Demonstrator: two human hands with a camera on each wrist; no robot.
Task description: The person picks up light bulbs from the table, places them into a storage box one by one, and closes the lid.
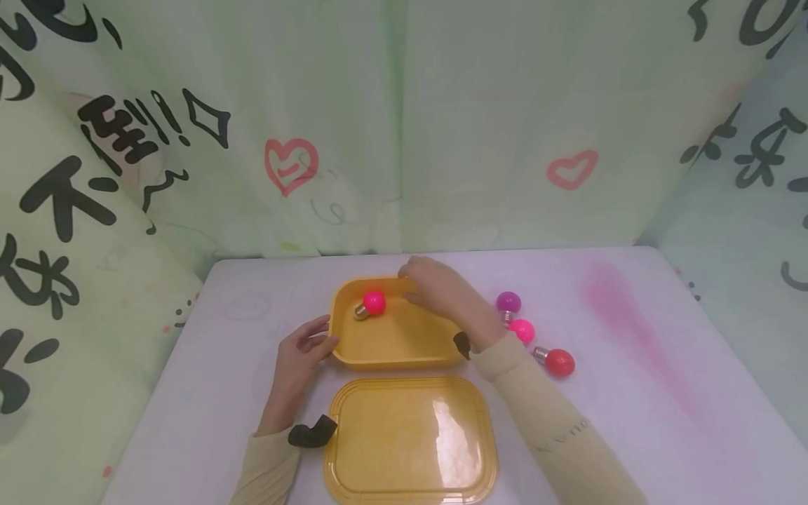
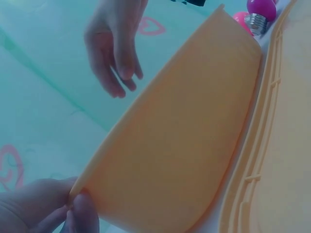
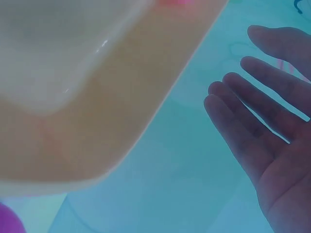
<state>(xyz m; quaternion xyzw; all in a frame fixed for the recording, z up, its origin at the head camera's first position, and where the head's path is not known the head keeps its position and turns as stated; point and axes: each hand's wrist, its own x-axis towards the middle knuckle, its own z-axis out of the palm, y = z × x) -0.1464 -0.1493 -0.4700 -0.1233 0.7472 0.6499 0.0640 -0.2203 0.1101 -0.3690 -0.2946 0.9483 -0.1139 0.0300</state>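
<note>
My left hand pinches the left rim of a yellow plastic box between thumb and fingers. The pinch on the rim also shows low in the left wrist view, where the box wall slopes across the middle. Inside the box, toward its left, lies a bright pink light bulb with a metal screw base. Over the far right part of the box is my right hand, holding nothing. Its fingers are extended and apart from the box wall in the right wrist view.
In front of the box lies a matching yellow lid. Right of the box, on the white table, are a purple bulb, another pink bulb and a red bulb, partly beside my right sleeve. Fabric walls surround the table.
</note>
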